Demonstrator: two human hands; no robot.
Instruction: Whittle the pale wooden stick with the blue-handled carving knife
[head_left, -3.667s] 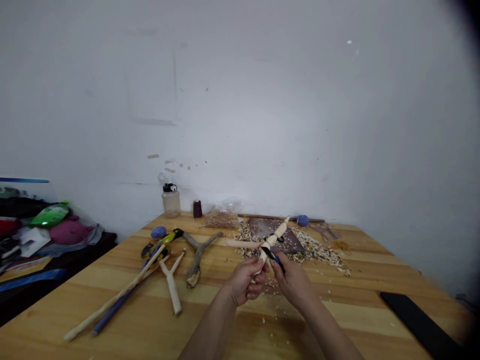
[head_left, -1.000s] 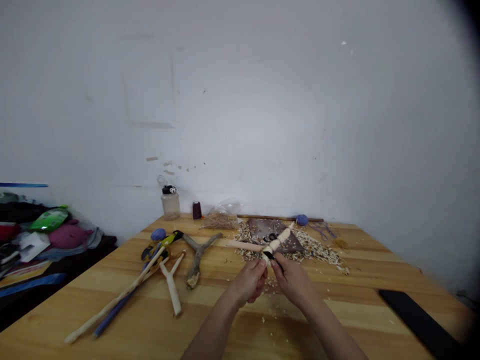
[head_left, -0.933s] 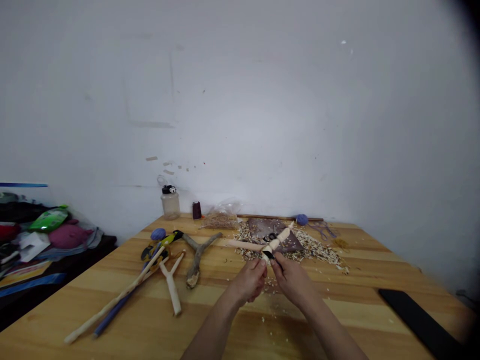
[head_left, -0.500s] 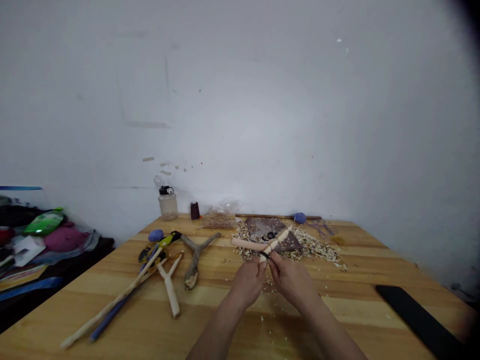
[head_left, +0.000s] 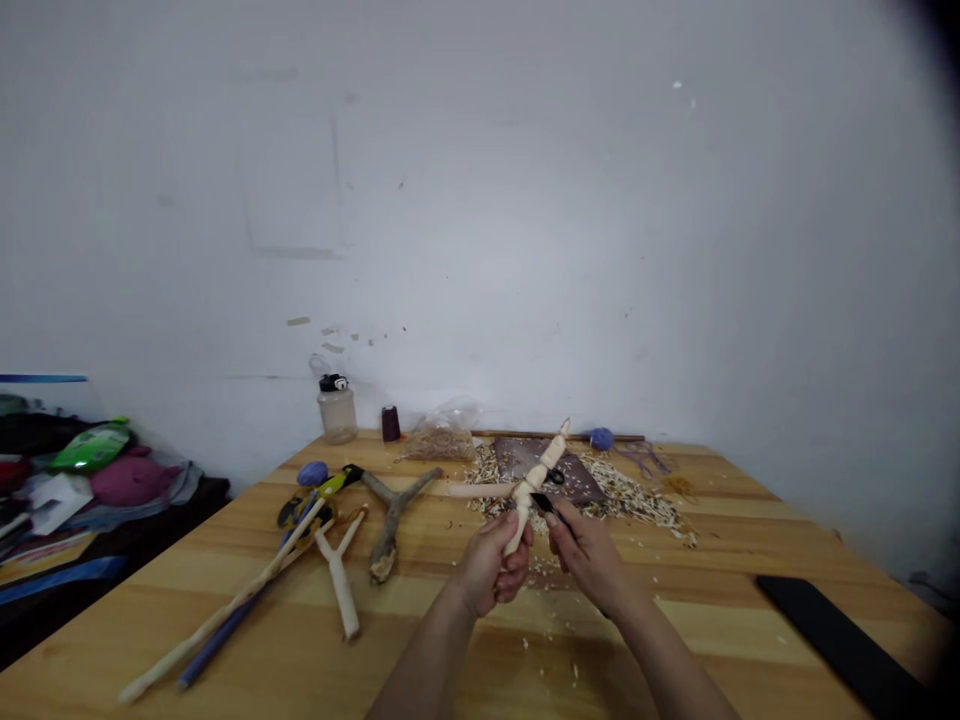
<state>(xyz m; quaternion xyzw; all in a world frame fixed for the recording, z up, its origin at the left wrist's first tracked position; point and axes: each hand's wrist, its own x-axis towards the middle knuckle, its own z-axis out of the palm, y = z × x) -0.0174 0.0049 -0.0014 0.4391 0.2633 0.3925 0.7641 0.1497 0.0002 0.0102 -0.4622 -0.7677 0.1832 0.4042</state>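
- Pale forked stick (head_left: 538,471), one: peeled, with ringed cuts along its longer arm; held above the worktop (head_left: 409,640), stem toward the person, longer arm tilted away to the right, the other arm reaching left.
- Left hand (head_left: 489,568): fingers closed round the stem, just below the fork.
- Right hand (head_left: 589,557): fingers closed round the handle of a dark-bladed knife (head_left: 544,503), thumb forward; blade just beside the fork, contact impossible to tell.
- Wood shavings (head_left: 637,497): heaped beyond the hands, partly over a brown sheet (head_left: 521,452).
- Peeled Y-shaped fork (head_left: 340,588) and bark-covered fork (head_left: 387,535): lying to the left, well apart from the hands.
- Handling note, by judgement: shaving near the fork favours short, shallow strokes at a low blade angle, the stem gripped firmly against twisting, and the left fingers clear of the blade's path; grain probably changes direction at the junction, so light pressure suits.
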